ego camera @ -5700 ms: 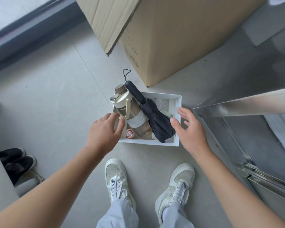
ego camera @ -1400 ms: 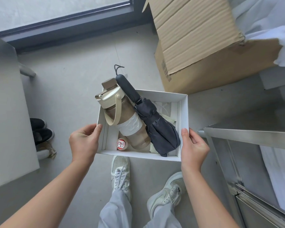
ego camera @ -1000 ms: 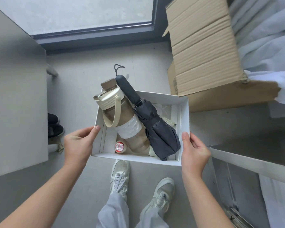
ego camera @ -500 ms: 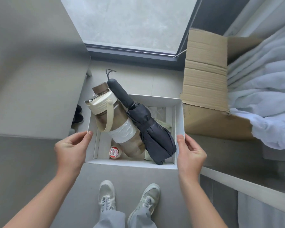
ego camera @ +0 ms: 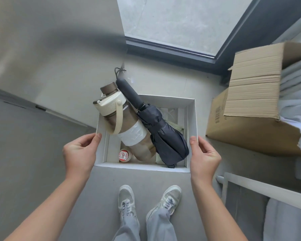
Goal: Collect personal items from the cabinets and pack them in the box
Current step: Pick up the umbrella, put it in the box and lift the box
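Observation:
I carry a white open box [ego camera: 192,119] in the air above the floor. My left hand [ego camera: 80,152] grips its left wall, thumb on the rim. My right hand [ego camera: 204,156] grips its right wall the same way. Inside lie a brown water bottle [ego camera: 127,126] with a cream lid and strap, a folded dark umbrella [ego camera: 162,133] and a small round red-and-white container [ego camera: 124,155]. The bottle top and the umbrella handle stick out over the box's far left corner. Pale papers lie under the umbrella.
A large cardboard box [ego camera: 250,108] with an open flap stands on the floor at the right, white fabric [ego camera: 295,94] beside it. A grey cabinet face [ego camera: 33,49] fills the left. A window frame [ego camera: 172,51] lies ahead. A white rail [ego camera: 268,186] is at lower right. My shoes [ego camera: 149,200] are below.
I have lifted the white box off the floor and risen with it. The view has tilted up and turned, so the window and cabinet now show. Both hands keep their grip.

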